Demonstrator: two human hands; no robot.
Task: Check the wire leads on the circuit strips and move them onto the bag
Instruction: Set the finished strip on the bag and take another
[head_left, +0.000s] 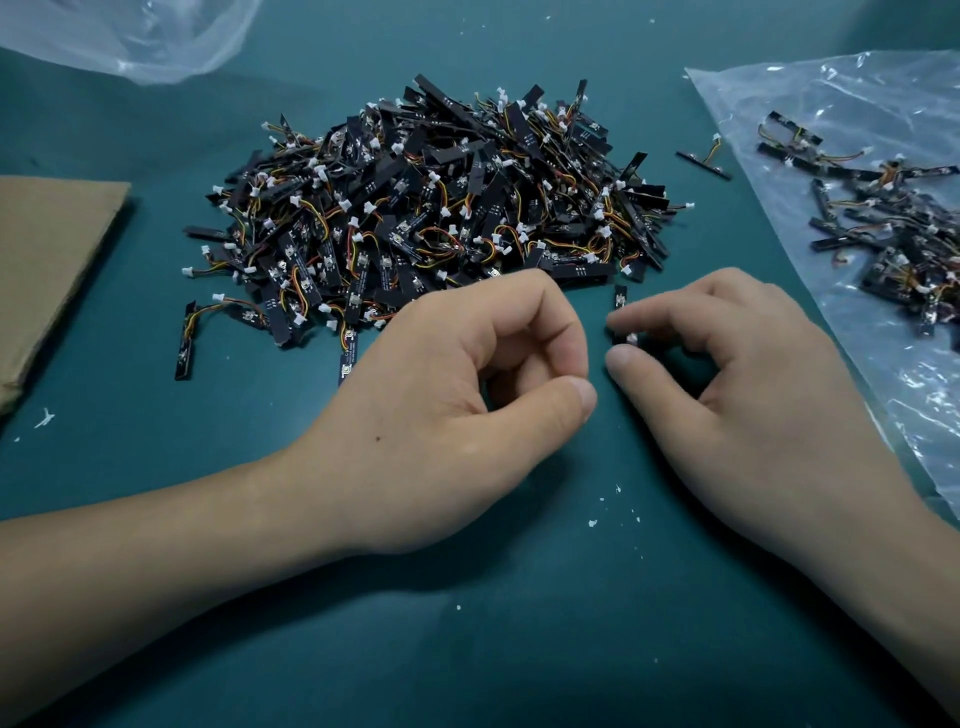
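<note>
While right hand (737, 374) pinches a small black circuit strip (620, 300) just before the strip heap (426, 208), left hand (457, 374) curls empty. Light, stiff, likely fragile where wired: best held by edges.

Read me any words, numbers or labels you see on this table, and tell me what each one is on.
No text can be read.
Circuit strips in the pile: tiny white print on some, too small and blurred to read.
Cardboard, bag: no print visible.
</note>
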